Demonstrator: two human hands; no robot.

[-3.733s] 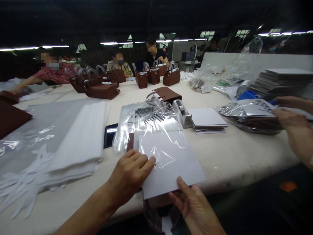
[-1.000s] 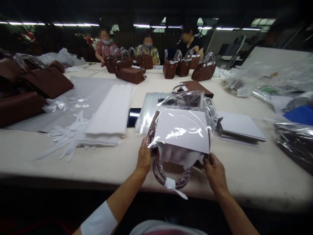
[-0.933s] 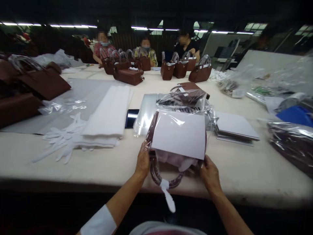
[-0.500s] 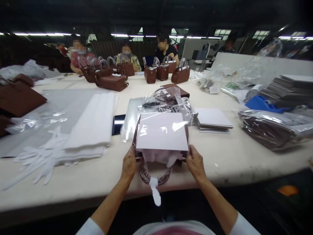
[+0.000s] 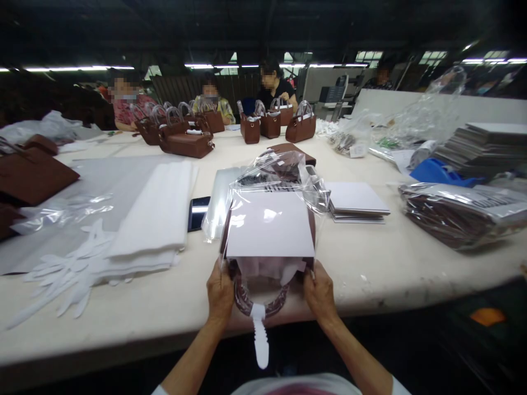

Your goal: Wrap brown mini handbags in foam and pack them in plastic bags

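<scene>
A brown handbag (image 5: pixel 225 233) lies at the table's front edge, its top toward me, partly inside a clear plastic bag (image 5: pixel 284 173). On its upper face rests a white board (image 5: pixel 269 227), the film shining over it. My left hand (image 5: pixel 220 292) grips the handbag's near left corner. The near right corner is held by my right hand (image 5: pixel 320 291); both thumbs are on top, other fingers partly hidden. Between my hands curve the film-wrapped handles (image 5: pixel 242 299), joined by a white strap (image 5: pixel 261 343) that hangs over the edge. White stuffing (image 5: pixel 263 271) shows in the handbag's mouth.
White boards (image 5: pixel 358 198) are stacked at right, before a bagged brown item (image 5: pixel 453 222). Foam sheets (image 5: pixel 154 214), white strips (image 5: pixel 78 269) and a phone (image 5: pixel 198 213) lie left. Several brown handbags (image 5: pixel 187 144) stand farther back, with people (image 5: pixel 280 88) behind them.
Both hands have come slightly nearer to me and closer together at the handbag's top corners. The plastic film reaches farther down the handbag's sides. The view has shifted slightly.
</scene>
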